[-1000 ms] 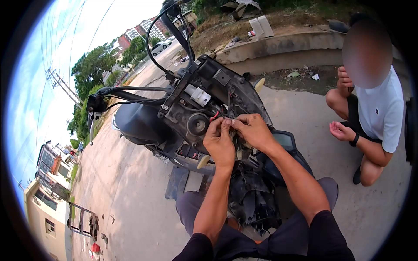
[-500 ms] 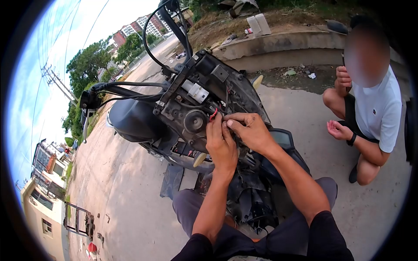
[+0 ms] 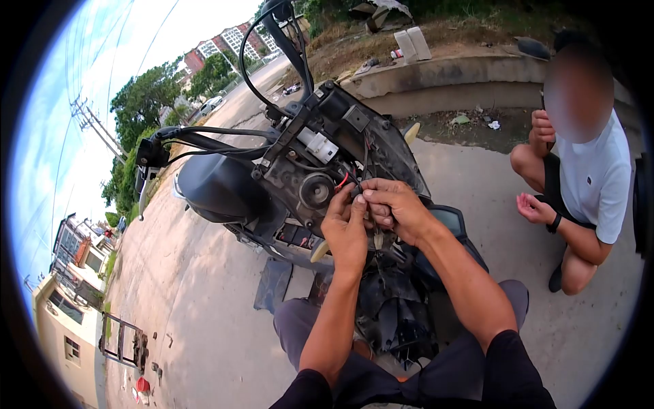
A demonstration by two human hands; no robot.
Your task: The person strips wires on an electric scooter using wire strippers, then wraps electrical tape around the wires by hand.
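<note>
A scooter with its front panels off stands before me, its inner frame and wiring bare. My left hand is closed in a pinch on dark wires, close to a red wire. Beside it, nearly touching, my right hand pinches the same dark wiring with thumb and forefinger. The fingers hide just where the wires meet. Left of my hands is a round black horn. Above them sits a white reservoir. A pale connector hangs below my right fingers.
A person in a white shirt squats at the right, hands raised. Behind runs a low concrete kerb with pale blocks on it. A dark panel lies on the ground left of my knees. Handlebars stick out left.
My right fingers have curled in closer to my left fingertips, and the pale connector now shows below them. The whole view has shifted slightly. The other person stays squatting.
</note>
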